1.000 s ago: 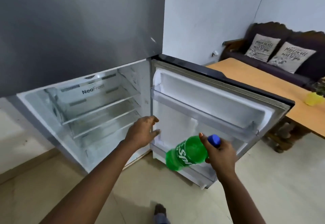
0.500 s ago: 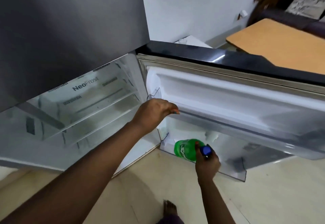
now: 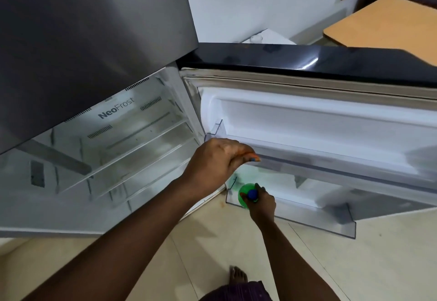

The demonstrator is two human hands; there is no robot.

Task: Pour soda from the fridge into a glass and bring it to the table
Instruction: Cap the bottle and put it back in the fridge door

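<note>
The fridge [image 3: 94, 28] stands open, its door [image 3: 307, 64] swung out to the right. A green soda bottle [image 3: 244, 194] with a blue cap stands upright in the lowest door rack [image 3: 307, 222], at its left end. My right hand [image 3: 261, 203] grips the bottle at its neck and cap from above. My left hand [image 3: 217, 161] rests on the left end of the upper door rack [image 3: 331, 168], fingers curled over its rim. No glass is in view.
Bare glass shelves [image 3: 132, 149] fill the fridge's inside. A wooden table [image 3: 387, 24] stands beyond the door at the upper right, a dark sofa behind it. My bare foot [image 3: 237, 274] is on the tiled floor below the door.
The bottle has gone from tilted in front of the door down into the lowest door rack, upright. My left hand has moved onto the upper rack's rim. The view has dropped lower.
</note>
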